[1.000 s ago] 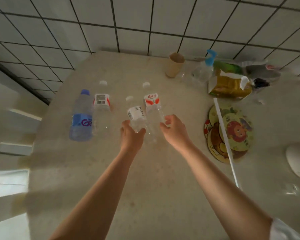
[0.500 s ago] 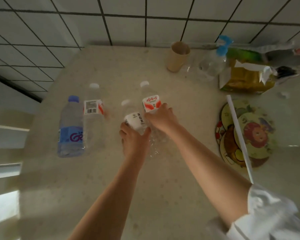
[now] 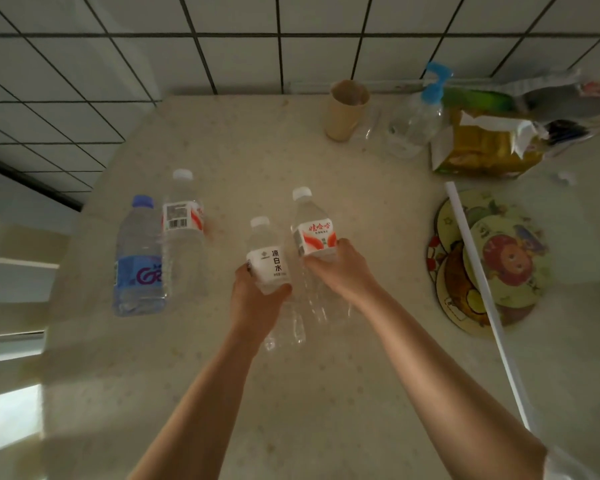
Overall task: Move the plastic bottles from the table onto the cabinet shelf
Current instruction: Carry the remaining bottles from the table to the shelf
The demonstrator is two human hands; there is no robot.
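1. Two bare forearms reach up from the bottom edge over the table (image 3: 222, 393), a pale speckled surface that looks like smooth stone.
2. Wrapped around the lower body of a small clear bottle (image 3: 269, 265), the left hand (image 3: 253, 306) has its thumb on the right side and its fingers curled behind; the bottle bears a white label with dark characters and a white cap, and its ribbed clear base shows below the palm.
3. Just to the right, the right hand (image 3: 343, 271) is closed around a taller clear bottle (image 3: 310, 230) with a white cap and a red-and-white label; the fingers press just under the label. The two held bottles stand side by side, nearly touching.
4. Well to the left, two more bottles stand on the table, touching: a bluish one (image 3: 137, 258) with a blue cap and blue label, and a clear one (image 3: 182, 233) with a white cap and a barcode label.
5. On the right lie round cartoon-printed coasters (image 3: 499, 261), overlapping, with a thin white rod (image 3: 478, 282) lying across them.
6. Farther back, near the wall, stand a tan paper cup (image 3: 345, 114), a clear pump bottle (image 3: 418, 123) with a blue nozzle, and a torn yellow package (image 3: 489, 150).
7. White square tiles (image 3: 239, 57) with dark grout cover the wall behind.
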